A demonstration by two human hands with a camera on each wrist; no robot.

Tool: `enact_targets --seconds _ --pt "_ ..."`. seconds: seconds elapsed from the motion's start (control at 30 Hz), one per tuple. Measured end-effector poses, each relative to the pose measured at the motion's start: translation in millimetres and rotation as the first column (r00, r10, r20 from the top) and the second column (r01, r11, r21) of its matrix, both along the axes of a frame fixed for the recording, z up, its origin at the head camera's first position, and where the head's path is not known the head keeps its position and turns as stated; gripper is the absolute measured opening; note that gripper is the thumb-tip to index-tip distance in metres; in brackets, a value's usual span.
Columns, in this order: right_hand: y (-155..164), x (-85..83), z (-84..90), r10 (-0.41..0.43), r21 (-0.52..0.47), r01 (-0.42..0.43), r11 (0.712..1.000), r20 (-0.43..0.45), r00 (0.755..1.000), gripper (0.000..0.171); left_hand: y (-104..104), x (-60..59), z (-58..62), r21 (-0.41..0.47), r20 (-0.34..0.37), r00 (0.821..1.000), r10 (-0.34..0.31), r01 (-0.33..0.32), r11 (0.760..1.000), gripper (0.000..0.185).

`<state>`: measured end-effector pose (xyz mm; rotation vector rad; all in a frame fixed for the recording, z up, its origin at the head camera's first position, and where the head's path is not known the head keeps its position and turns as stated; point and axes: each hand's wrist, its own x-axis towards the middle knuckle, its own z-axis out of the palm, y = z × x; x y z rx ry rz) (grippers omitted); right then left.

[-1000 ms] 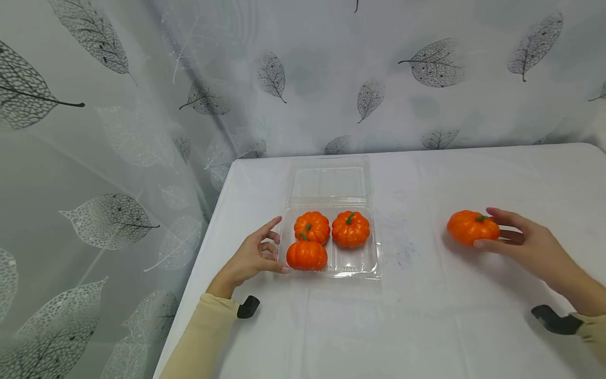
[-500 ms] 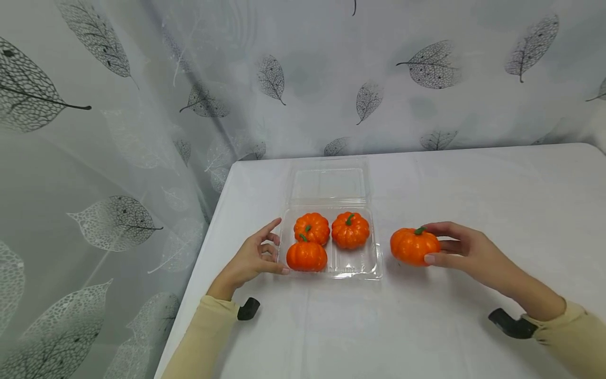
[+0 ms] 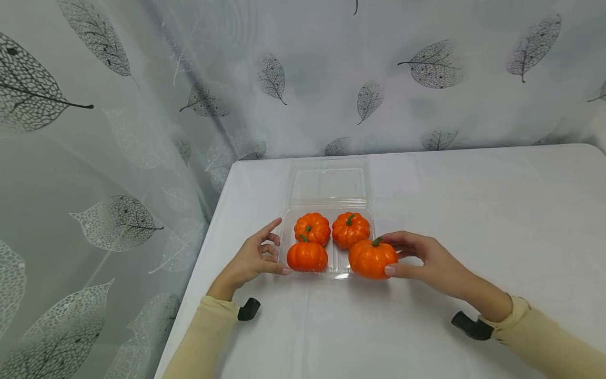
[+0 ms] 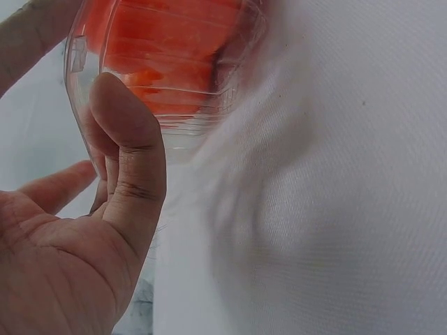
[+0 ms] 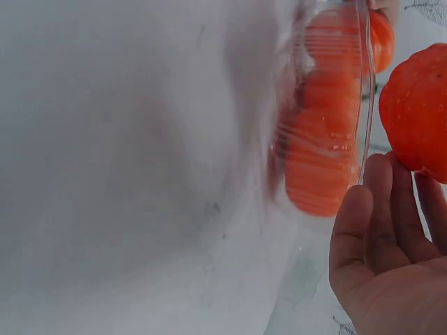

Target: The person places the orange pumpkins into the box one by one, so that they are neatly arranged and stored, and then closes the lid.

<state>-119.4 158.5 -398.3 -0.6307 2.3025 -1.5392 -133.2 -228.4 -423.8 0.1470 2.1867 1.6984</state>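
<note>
A clear plastic clamshell tray (image 3: pixel 374 231) lies open on the white table, its lid (image 3: pixel 330 182) folded back behind it. Three small orange pumpkins sit in it: back left (image 3: pixel 312 227), back right (image 3: pixel 350 228) and front left (image 3: pixel 306 255). My right hand (image 3: pixel 416 257) holds a fourth pumpkin (image 3: pixel 372 258) over the tray's front right corner, thumb and fingers round it; the right wrist view shows that pumpkin (image 5: pixel 419 115) above the fingers (image 5: pixel 380 209). My left hand (image 3: pixel 255 256) rests against the tray's left wall, and its thumb (image 4: pixel 129 157) touches the plastic (image 4: pixel 174 129).
The white tablecloth (image 3: pixel 473 189) spreads out to the right and front of the tray. The table's left edge (image 3: pixel 208 231) runs close beside my left hand. A pale curtain printed with leaves (image 3: pixel 118 131) hangs behind and to the left.
My right hand has carried the fourth pumpkin leftward from the right side of the table to the tray's front right corner. The left hand has stayed at the tray's left wall.
</note>
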Motion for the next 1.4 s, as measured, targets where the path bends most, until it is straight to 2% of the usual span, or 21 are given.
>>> enact_targets --seconds 0.33,0.5,0.63,0.9,1.1,1.27,1.4 --pt "-20.8 -6.9 0.8 0.007 0.036 -0.006 0.999 -0.016 1.000 0.047 0.2 -0.3 -0.2 -0.004 -0.001 1.000 0.000 0.000 1.000 0.108" --pt "-25.8 -5.7 0.9 -0.015 0.092 0.020 0.996 -0.055 0.998 0.049 0.7 -0.3 -1.6 0.001 0.003 1.000 0.000 0.000 1.000 0.108" --pt "-27.5 -4.2 -2.1 -0.032 0.145 0.050 0.988 -0.122 0.992 0.050 1.5 -0.5 -2.1 0.001 -0.002 1.000 -0.001 0.001 1.000 0.107" --pt "-27.7 -8.8 -13.7 -0.008 0.266 0.095 0.959 -0.311 0.950 0.052 2.6 -1.9 -3.3 -0.007 -0.016 1.000 -0.005 0.005 1.000 0.107" --pt "-30.0 -9.1 -18.4 0.024 0.323 0.111 0.940 -0.387 0.922 0.055 3.2 -1.1 0.7 -0.005 -0.006 1.000 -0.025 0.025 1.000 0.106" --pt "-32.7 -8.6 -21.8 0.049 0.358 0.125 0.925 -0.441 0.896 0.057 6.6 2.9 15.4 0.010 0.020 0.999 -0.033 0.033 0.999 0.105" --pt "-34.0 -9.2 -23.2 0.059 0.357 0.132 0.925 -0.477 0.877 0.056 5.5 3.1 13.5 0.004 0.010 1.000 -0.023 0.023 1.000 0.105"
